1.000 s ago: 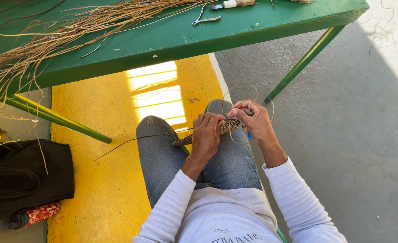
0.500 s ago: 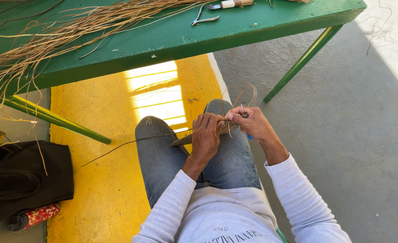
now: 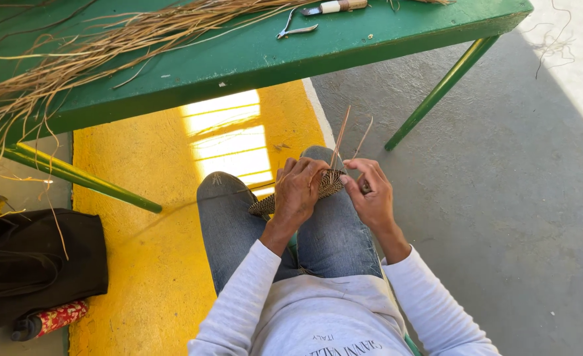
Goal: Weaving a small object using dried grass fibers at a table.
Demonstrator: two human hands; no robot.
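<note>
Gripping a small woven piece point(image 3: 323, 187) over the lap, the left hand point(image 3: 299, 191) clamps it while the right hand point(image 3: 369, 194) pinches an upright strand point(image 3: 340, 137); a hard tug could snap the dry fibre.

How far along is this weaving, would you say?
A short patterned woven strip is already made and lies across the lap. In hand: the left hand grips it while the right hand works the end, where loose strands stick up unwoven. A big heap of dry fibres waits on the green table, so plenty seems left.
</note>
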